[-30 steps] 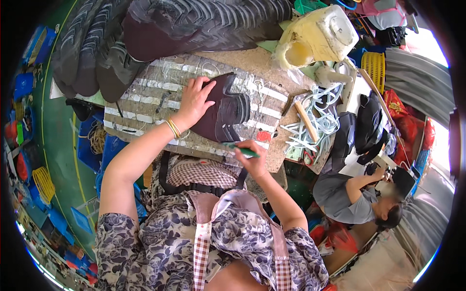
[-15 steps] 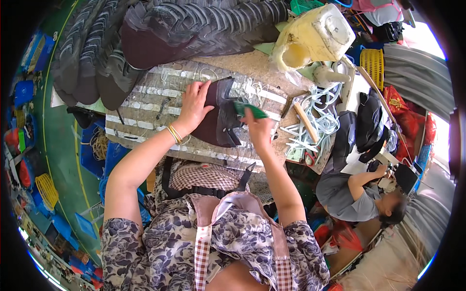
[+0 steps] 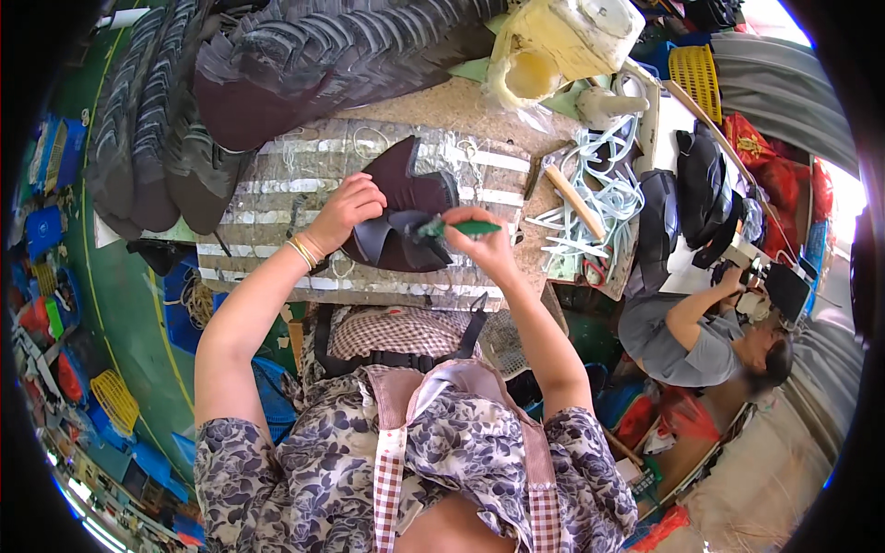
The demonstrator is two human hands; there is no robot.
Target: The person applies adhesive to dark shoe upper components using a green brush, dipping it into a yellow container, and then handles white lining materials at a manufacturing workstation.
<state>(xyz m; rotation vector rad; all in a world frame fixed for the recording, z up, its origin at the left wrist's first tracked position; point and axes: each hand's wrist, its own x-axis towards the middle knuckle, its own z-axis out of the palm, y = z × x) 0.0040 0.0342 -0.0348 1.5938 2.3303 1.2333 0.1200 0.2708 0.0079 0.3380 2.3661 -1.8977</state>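
Note:
A dark maroon shoe-upper piece point(image 3: 406, 189) lies on a work board point(image 3: 304, 166) covered with silvery tape stripes. My left hand point(image 3: 348, 207) presses on the piece's left side, fingers curled over its edge. My right hand point(image 3: 479, 241) grips a green-handled tool point(image 3: 466, 227) whose tip rests on the lower middle of the piece, where a flap is folded up. A bangle sits on my left wrist.
Stacks of dark uppers point(image 3: 304, 55) lie along the far and left side. A yellowish plastic jug point(image 3: 553, 41), a wooden-handled hammer point(image 3: 573, 201) and pale cords point(image 3: 604, 198) sit to the right. Another person point(image 3: 710, 336) works seated at the right.
My right hand came up from the board's near edge with the green tool and now holds its tip on the dark piece. My left hand slid toward the piece's left edge.

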